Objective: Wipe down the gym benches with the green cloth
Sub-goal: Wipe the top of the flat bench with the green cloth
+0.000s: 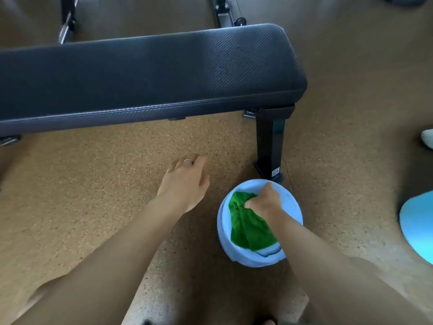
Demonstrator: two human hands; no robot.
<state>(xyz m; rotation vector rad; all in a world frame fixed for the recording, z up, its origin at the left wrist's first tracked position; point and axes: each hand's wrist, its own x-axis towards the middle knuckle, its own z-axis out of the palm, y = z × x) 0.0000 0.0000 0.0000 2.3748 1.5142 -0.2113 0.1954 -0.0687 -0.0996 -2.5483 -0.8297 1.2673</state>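
A black padded gym bench (150,73) runs across the upper half of the view, with its right-hand leg (269,146) standing on the floor. Just in front of that leg sits a pale blue bucket (225,240) with the green cloth (248,226) inside it. My right hand (264,199) reaches into the bucket and is shut on the upper part of the cloth. My left hand (185,181) hovers over the floor to the left of the bucket, fingers loosely spread, holding nothing; a ring is on one finger.
The floor is speckled cork-brown (93,184). A light blue rounded object (419,226) lies at the right edge, with a white shoe tip (427,138) above it. Black and metal frames of other gym equipment (225,12) stand behind the bench.
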